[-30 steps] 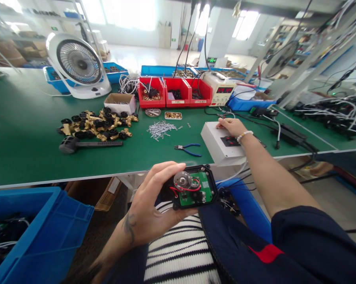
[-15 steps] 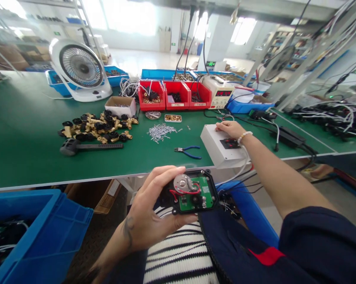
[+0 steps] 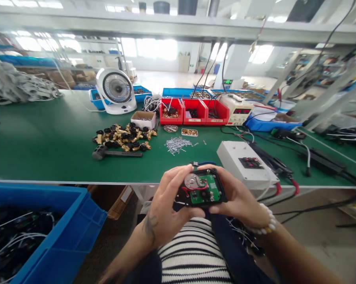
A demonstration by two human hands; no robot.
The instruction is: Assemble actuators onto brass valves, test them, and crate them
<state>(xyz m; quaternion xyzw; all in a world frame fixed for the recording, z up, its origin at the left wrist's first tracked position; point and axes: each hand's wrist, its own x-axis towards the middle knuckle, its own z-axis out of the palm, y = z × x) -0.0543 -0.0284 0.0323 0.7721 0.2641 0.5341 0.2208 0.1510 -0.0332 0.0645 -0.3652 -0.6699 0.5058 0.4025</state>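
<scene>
Both hands hold a small black housing (image 3: pixel 203 187) in front of my body, its open face turned toward me. Inside it show a green circuit board, a round silver motor and red wires. My left hand (image 3: pixel 170 201) grips its left side, thumb below and fingers over the top. My right hand (image 3: pixel 240 197) grips the right side the same way. Just behind the housing, blue-handled pliers (image 3: pixel 206 163) lie on the bench, mostly hidden. To the right stands a white box (image 3: pixel 244 161) with a black and red terminal panel.
Brass fittings (image 3: pixel 121 136) and a grey-headed mallet (image 3: pixel 115 154) lie on the green bench. Small metal clips (image 3: pixel 178 145) are heaped mid-bench. Behind are red bins (image 3: pixel 194 114), a power supply (image 3: pixel 238 110) and a white fan (image 3: pixel 117 92). A blue crate (image 3: pixel 62 228) stands at lower left.
My right hand has left the white box and now grips the right side of the housing. My left hand keeps its hold. The camera view has turned left and tilted up.
</scene>
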